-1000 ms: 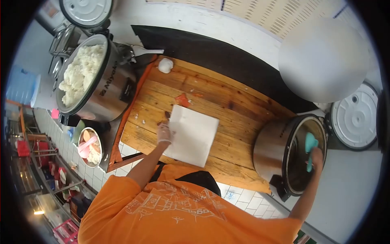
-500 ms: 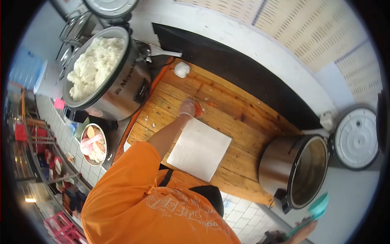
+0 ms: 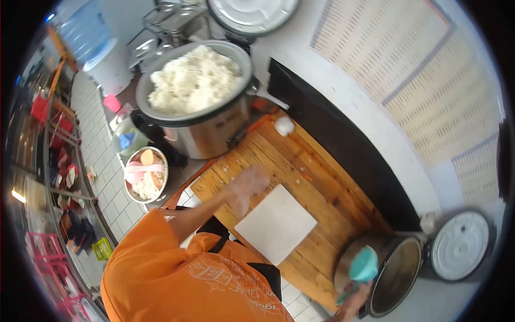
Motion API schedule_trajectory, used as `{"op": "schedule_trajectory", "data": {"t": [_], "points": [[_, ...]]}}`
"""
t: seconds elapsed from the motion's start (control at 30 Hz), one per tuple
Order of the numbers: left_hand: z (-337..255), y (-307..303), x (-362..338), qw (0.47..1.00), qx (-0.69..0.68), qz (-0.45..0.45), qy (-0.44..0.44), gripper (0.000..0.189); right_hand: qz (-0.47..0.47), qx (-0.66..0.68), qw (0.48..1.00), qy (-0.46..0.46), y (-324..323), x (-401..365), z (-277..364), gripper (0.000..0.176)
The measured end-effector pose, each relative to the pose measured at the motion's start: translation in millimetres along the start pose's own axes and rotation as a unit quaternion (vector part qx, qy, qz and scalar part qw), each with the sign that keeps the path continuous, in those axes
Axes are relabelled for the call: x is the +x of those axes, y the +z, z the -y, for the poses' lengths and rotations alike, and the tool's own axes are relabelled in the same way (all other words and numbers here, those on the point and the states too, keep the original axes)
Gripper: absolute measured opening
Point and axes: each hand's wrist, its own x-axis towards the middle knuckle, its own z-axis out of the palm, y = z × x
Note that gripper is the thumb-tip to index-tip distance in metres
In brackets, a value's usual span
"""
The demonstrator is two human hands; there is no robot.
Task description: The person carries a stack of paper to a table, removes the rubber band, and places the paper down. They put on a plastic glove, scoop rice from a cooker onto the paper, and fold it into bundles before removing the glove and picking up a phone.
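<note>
My right hand [image 3: 360, 296] grips a teal ladle [image 3: 364, 264] by its handle. The ladle's bowl overlaps the near side of a steel rice cooker [image 3: 398, 276] whose inside shows no rice. My left hand [image 3: 252, 183], in a clear plastic glove, is over the wooden table, just beyond the left corner of a white square stack of paper [image 3: 276, 224]. Motion smears its fingers. Past it, a crumpled white lump [image 3: 284, 126] and small orange scraps [image 3: 306, 175] lie on the boards.
A big cooker heaped with white rice [image 3: 196, 80] stands at the upper left, a white paddle handle [image 3: 272, 100] beside it. Below it is a steel bowl [image 3: 166, 180] with rice and pink and tan scoops. Printed sheets [image 3: 375, 48] cover the wall. An opened lid [image 3: 461, 244] is at right.
My right hand has raised the ladle from low at the right to the cooker's side. My left hand has drawn back from the orange scraps toward me. The view has turned.
</note>
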Motion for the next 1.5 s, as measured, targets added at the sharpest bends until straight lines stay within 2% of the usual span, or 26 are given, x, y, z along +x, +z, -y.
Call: {"op": "schedule_trajectory", "data": {"t": [0.07,0.13,0.17,0.2,0.23,0.27,0.3,0.37,0.43,0.47,0.53,0.6,0.67,0.73,0.8,0.93,1.0,1.17,1.23,1.27,1.33,1.37,1.4,1.43,1.47,1.5], "points": [[-101,-28,-90,0.99,0.086,-0.103,-0.033,0.05,0.195,0.053,0.977,0.073,92,3,29,0.051],[-114,-93,-133,0.96,0.097,-0.232,0.121,0.04,0.324,0.029,0.945,-0.02,194,-25,89,0.051],[-134,-127,-148,0.928,0.127,-0.322,0.14,0.038,0.364,0.022,0.931,-0.017,239,-34,115,0.051],[-156,-167,-156,0.886,0.159,-0.407,0.156,0.036,0.385,-0.05,0.919,-0.062,281,-47,153,0.047],[-170,-207,-159,0.843,0.26,-0.44,0.168,0.036,0.362,-0.11,0.898,-0.226,329,-53,173,0.049],[-180,-242,-157,0.788,0.36,-0.465,0.184,0.037,0.47,-0.102,0.835,-0.267,379,-57,207,0.05],[-178,-265,-148,0.786,0.359,-0.467,0.19,0.037,0.455,-0.119,0.805,-0.361,430,-73,238,0.048],[-164,-307,-109,0.695,0.431,-0.512,0.264,0.043,0.332,-0.263,0.731,-0.535,539,-83,277,0.052],[-154,-313,-96,0.714,0.406,-0.522,0.23,0.047,0.272,-0.369,0.645,-0.611,633,-88,298,0.06],[-153,-317,-95,0.719,0.395,-0.529,0.218,0.048,0.268,-0.377,0.642,-0.612,658,-89,301,0.06],[-150,-325,-93,0.735,0.378,-0.525,0.205,0.048,0.357,-0.455,0.559,-0.595,699,-95,297,0.064],[-150,-323,-93,0.764,0.351,-0.512,0.173,0.048,0.405,-0.492,0.529,-0.561,706,-108,306,0.064],[-158,-325,-91,0.767,0.333,-0.528,0.15,0.048,0.473,-0.593,0.451,-0.47,707,-123,317,0.064],[-154,-328,-88,0.772,0.317,-0.53,0.149,0.049,0.47,-0.587,0.464,-0.468,697,-136,311,0.066],[-154,-331,-89,0.771,0.294,-0.545,0.149,0.049,0.498,-0.612,0.423,-0.445,700,-131,293,0.076],[-147,-340,-91,0.78,0.318,-0.519,0.145,0.049,0.511,-0.593,0.407,-0.47,684,-123,255,0.081],[-147,-339,-88,0.778,0.292,-0.534,0.154,0.044,0.573,-0.718,0.364,-0.156,687,-127,279,0.084],[-145,-343,-89,0.788,0.297,-0.517,0.156,0.045,0.577,-0.721,0.382,-0.039,696,-118,296,0.069],[-148,-345,-94,0.79,0.302,-0.507,0.165,0.047,0.599,-0.626,0.452,0.215,689,-90,298,0.052],[-155,-349,-98,0.809,0.298,-0.468,0.194,0.05,0.599,-0.623,0.458,0.207,683,-91,303,0.052],[-178,-350,-94,0.824,0.296,-0.423,0.234,0.052,0.638,-0.442,0.597,0.204,653,-99,303,0.039],[-197,-349,-83,0.827,0.298,-0.378,0.29,0.052,0.634,-0.375,0.639,0.222,642,-103,299,0.031],[-213,-345,-72,0.827,0.299,-0.331,0.343,0.053,0.634,-0.37,0.643,0.22,629,-113,290,0.031],[-221,-339,-59,0.824,0.303,-0.33,0.346,0.053,0.624,-0.265,0.696,0.235,616,-127,277,0.027],[-225,-332,-43,0.869,0.265,-0.286,0.303,0.048,0.608,-0.155,0.738,0.247,607,-139,267,0.025],[-231,-326,-35,0.908,0.227,-0.239,0.26,0.043,0.612,-0.146,0.738,0.244,600,-146,262,0.025]]}}
